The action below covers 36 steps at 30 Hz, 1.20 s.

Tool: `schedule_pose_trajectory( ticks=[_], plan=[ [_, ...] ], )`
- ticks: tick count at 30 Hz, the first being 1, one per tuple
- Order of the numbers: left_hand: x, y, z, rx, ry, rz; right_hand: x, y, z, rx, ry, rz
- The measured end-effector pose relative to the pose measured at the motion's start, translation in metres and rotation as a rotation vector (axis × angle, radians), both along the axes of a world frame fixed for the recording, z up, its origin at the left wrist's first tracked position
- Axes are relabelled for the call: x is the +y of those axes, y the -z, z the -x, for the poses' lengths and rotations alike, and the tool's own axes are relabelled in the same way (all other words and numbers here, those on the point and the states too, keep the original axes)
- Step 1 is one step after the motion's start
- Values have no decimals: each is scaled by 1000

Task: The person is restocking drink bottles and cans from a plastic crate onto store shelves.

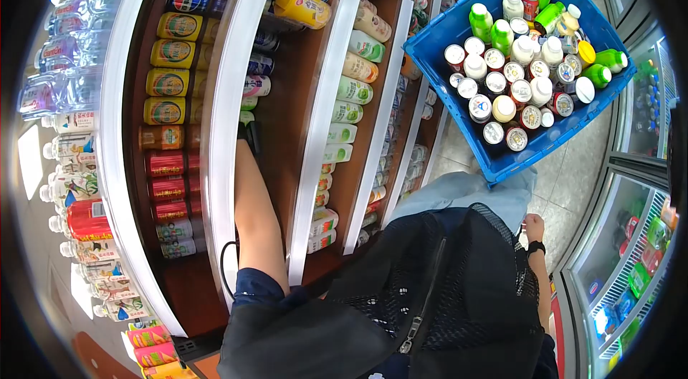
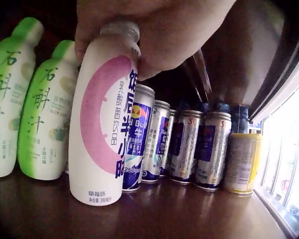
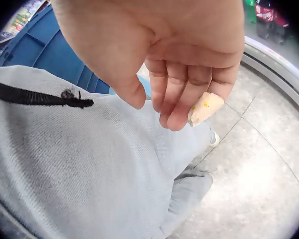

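In the left wrist view, my left hand [image 2: 157, 35] grips the neck of a white bottle [image 2: 102, 124] with a pink ring, upright on a brown shelf. Two green-and-white bottles [image 2: 45, 119] stand to its left, and slim blue-and-silver cans [image 2: 182, 144] to its right. The head view shows my left forearm [image 1: 256, 214] reaching between shelf edges, with the fingers hidden. My right hand [image 3: 164, 59] hangs with loosely curled fingers and holds nothing; a light bandage [image 3: 206, 108] wraps one fingertip.
A blue crate [image 1: 459, 117] of upright and lying bottles and cans is on the floor side, beyond my legs. White-edged shelves [image 1: 326, 85] of drinks run along the left. Glass-fronted coolers [image 1: 616, 257] line the right. A yellow can [image 2: 243, 164] stands near the shelf edge.
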State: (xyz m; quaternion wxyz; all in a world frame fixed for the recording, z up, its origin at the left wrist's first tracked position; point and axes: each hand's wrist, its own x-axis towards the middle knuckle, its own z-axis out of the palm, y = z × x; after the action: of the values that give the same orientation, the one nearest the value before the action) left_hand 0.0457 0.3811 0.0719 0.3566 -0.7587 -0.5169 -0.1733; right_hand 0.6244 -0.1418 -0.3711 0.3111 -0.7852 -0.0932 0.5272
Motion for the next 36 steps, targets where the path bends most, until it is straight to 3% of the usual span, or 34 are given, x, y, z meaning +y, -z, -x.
schedule_pose_trajectory(
  ticks=[6, 14, 30, 36],
  plan=[
    [-39, -11, 15, 8, -41, 14, 15, 16, -18, 9, -12, -20],
    [-19, -7, -8, -9, -61, 17, 9, 35, -28, 36, 29, 38],
    [-50, 20, -26, -245, -212, -36, 56, -15, -55, -38, -97, -10],
    [-103, 39, -44, -351, -254, -53, 50, -13, -66, -77, -164, -42]
  ],
)
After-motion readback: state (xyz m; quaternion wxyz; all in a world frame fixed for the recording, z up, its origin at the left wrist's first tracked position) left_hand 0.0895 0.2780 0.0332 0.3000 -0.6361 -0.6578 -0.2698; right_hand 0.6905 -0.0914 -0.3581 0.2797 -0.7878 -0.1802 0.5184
